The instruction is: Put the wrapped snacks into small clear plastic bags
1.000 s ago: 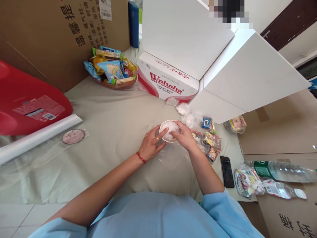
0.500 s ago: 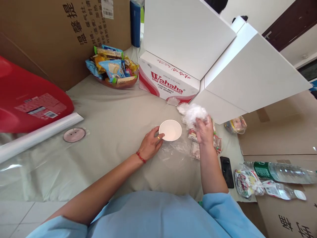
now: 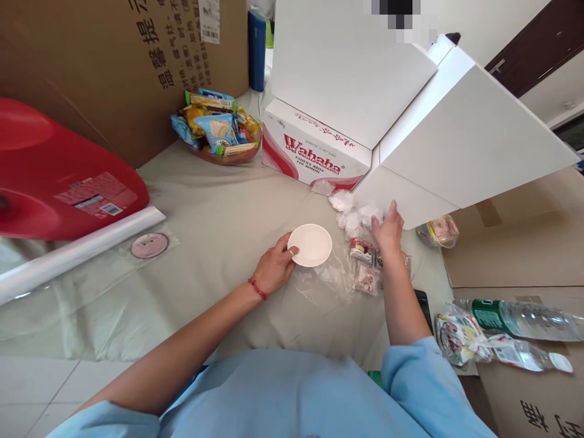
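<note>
A white bowl [image 3: 312, 244] is in the middle of the cloth-covered table, and my left hand [image 3: 274, 266] grips its left rim, thumb on the inside edge. My right hand [image 3: 389, 231] is to the right with its fingers apart and holds nothing. Just left of those fingers lies a heap of crumpled clear plastic [image 3: 353, 214]. Small snack packets [image 3: 366, 277] rest below it, some partly hidden under my right wrist. Thin clear plastic film [image 3: 319, 281] is spread beneath and around the bowl.
At the back stand a Wahaha carton [image 3: 314, 149] and white panels [image 3: 424, 140]. A basket of snacks [image 3: 223, 157], a red jug [image 3: 68, 176] and a white roll [image 3: 82, 252] are to the left. A dark phone [image 3: 423, 307] and plastic bottles [image 3: 533, 319] lie to the right.
My right hand has let go of the crumpled plastic, which now lies in a heap by the carton, and has moved slightly right. My left hand still holds the bowl.
</note>
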Available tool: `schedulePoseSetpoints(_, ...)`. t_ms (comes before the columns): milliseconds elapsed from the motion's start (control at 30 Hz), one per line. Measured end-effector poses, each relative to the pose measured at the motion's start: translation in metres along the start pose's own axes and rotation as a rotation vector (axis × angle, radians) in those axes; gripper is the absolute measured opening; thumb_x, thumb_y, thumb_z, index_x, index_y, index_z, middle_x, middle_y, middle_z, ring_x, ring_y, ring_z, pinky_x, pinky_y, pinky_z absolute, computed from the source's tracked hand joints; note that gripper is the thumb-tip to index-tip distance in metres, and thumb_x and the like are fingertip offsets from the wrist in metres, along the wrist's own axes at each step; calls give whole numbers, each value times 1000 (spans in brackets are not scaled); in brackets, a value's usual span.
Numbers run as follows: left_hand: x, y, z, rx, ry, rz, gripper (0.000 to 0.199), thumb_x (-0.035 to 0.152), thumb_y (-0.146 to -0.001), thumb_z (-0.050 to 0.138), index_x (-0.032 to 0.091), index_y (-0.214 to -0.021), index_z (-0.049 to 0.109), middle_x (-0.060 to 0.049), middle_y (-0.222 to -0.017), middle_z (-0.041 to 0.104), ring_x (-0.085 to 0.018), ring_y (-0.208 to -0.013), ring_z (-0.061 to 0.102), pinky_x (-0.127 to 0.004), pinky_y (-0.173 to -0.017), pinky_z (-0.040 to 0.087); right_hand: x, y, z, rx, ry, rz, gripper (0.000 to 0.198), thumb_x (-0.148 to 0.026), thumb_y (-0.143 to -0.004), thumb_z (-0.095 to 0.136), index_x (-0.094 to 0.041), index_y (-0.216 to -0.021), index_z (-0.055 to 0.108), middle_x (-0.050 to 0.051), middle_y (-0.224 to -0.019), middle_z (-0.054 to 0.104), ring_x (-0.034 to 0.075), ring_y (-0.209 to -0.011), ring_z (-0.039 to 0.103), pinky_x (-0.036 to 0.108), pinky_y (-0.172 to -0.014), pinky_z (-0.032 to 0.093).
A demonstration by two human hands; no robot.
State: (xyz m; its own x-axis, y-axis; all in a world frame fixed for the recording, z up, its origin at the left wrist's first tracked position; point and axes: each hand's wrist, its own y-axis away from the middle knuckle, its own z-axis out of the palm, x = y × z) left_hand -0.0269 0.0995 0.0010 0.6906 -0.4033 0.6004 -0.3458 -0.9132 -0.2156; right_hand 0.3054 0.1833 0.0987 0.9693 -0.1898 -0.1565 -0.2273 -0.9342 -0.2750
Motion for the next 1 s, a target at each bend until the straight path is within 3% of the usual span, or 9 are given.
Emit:
schedulePoseSetpoints(67,1,-2,0,-30,-12,-15,26,18,-92,53,22,-113,68,-11,-163,47,-27,-114,71,-42,-94,60,-9,24,-20,11,-153,-308,68,-25,-94,52,-15,-161,38,22,-155,50,33,-138,50,54,-117,40)
schedulePoseSetpoints(133,3,-6,0,-59,-22,-14,28,18,-91,53,22,-114,69,-10,-165,45,-30,-119,70,-44,-98,58,-23,52,-32,-178,-279,-683,62,-13,-91,51,-28,-151,54,13,-160,48,29,-136,53,52,-114,45)
schedulePoseSetpoints(233,5,-10,3,-79,-34,24,36,19,-92,53,23,-125,66,-10,-169,39,-32,-123,69,-46,-100,58,-38,86,-26,-316,-265,-826,53,-3,-89,50,-29,-130,71,8,-163,48,28,-131,57,52,-111,49)
schedulePoseSetpoints(433,-6,4,12,-33,-12,238,73,31,-96,59,27,-163,33,-17,-178,10,-34,-142,57,-50,-112,51,-12,125,2,-40,-436,-422,25,-22,-102,51,-24,-104,76,12,-130,71,25,-121,65,43,-102,55)
schedulePoseSetpoints(567,-27,24,11,-121,-81,311,55,47,-101,53,24,-150,55,-16,-173,30,-33,-149,50,-54,-123,40,33,164,-14,242,-537,98,31,-44,-102,53,-20,-107,71,7,-93,75,21,-81,70,34,-77,56)
schedulePoseSetpoints(667,-39,36,5,-182,-133,310,50,53,-103,45,26,-139,66,-11,-165,47,-31,-150,49,-56,-127,32,83,167,-41,458,-386,433,43,-55,-99,51,-16,-107,69,3,-73,68,21,-65,63,33,-69,51)
schedulePoseSetpoints(767,-41,39,1,-211,-164,301,52,55,-104,42,28,-142,65,-8,-161,53,-29,-151,48,-56,-128,28,145,124,-74,646,-82,463,38,-48,-99,49,-16,-105,68,8,-80,70,26,-78,65,39,-81,50)
schedulePoseSetpoints(867,-38,38,0,-218,-183,288,53,55,-104,41,29,-145,63,-7,-162,52,-28,-150,49,-55,-127,27,199,46,-110,705,80,448,28,-34,-98,49,-15,-105,68,16,-101,73,30,-96,67,42,-89,49)
schedulePoseSetpoints(1000,-36,35,0,-223,-189,278,55,59,-103,42,30,-145,63,-6,-161,52,-27,-150,49,-53,-128,26,234,-67,-139,545,184,480,32,-17,-100,43,-6,-118,67,26,-121,69,28,-112,65,43,-98,45)
